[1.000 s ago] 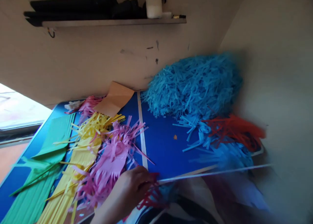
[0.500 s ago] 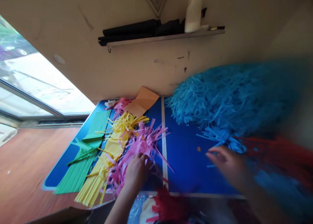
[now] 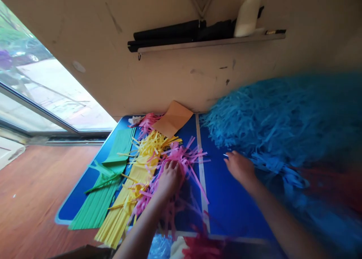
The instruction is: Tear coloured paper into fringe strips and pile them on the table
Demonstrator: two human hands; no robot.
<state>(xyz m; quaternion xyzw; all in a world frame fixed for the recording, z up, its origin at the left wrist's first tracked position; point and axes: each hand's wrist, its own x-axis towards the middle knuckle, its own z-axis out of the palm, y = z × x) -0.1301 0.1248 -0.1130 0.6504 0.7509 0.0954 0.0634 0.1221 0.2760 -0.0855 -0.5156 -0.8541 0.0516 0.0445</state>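
My left hand (image 3: 171,178) is on the pink paper strips (image 3: 183,153), its fingers curled over them. Loose pink strands trail below it, blurred. My right hand (image 3: 240,167) is over the blue table (image 3: 223,198), thumb and fingers drawn together. A thin white bit (image 3: 225,154) sticks out at its fingertips, too small to name. To the left lie yellow paper strips (image 3: 114,221), partly uncut, and green folded paper strips (image 3: 89,210). Just right of my right hand are light blue strips (image 3: 268,162).
A large blue fringed pile (image 3: 263,119) fills the right, beside blurred red fringe (image 3: 333,183). An orange sheet (image 3: 174,119) lies by the wall. Red strips (image 3: 202,247) are at the front edge. Above runs a shelf (image 3: 215,42) with black rolls and a white bottle (image 3: 248,15).
The view has shifted, moving the scene rightward. My left hand has moved farther up over the pink strips. My right hand has moved farther over the table, and its fingers have come together.
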